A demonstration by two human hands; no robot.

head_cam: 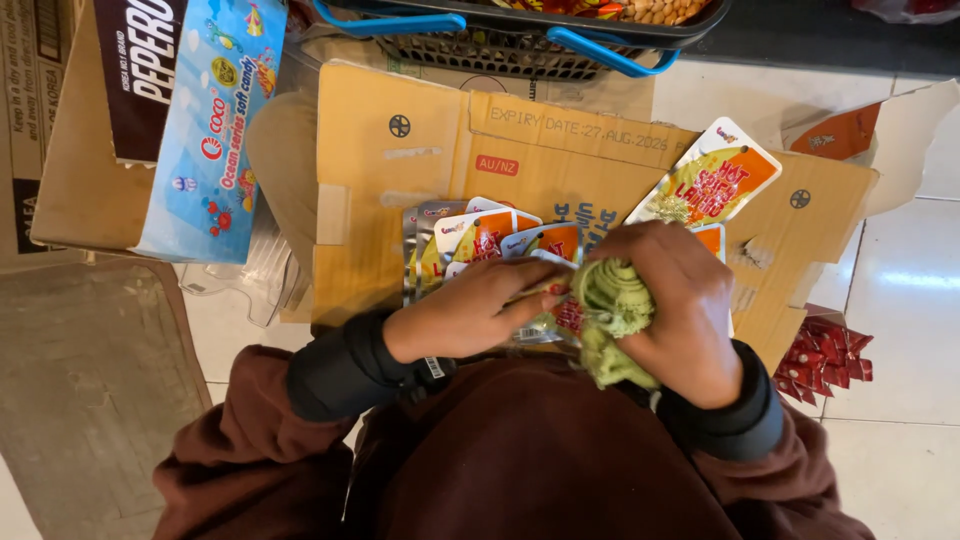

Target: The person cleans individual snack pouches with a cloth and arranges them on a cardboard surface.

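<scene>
My left hand [470,315] grips a clear, orange-printed snack packet [545,318] just above my lap. My right hand [675,305] is closed on a pale green cloth [612,305] and presses it against that packet. Right behind my hands an open brown cardboard box [400,200] holds several more orange and white packets [480,240] standing in a row. One such packet [715,180] leans on the box's right flap.
A blue candy carton [210,130] and a dark brown carton [135,80] rest on a box at the left. A black shopping basket with blue handles [590,45] stands behind. Red wrapped sweets [825,358] lie on the white tiles at right. A grey mat [90,390] lies at lower left.
</scene>
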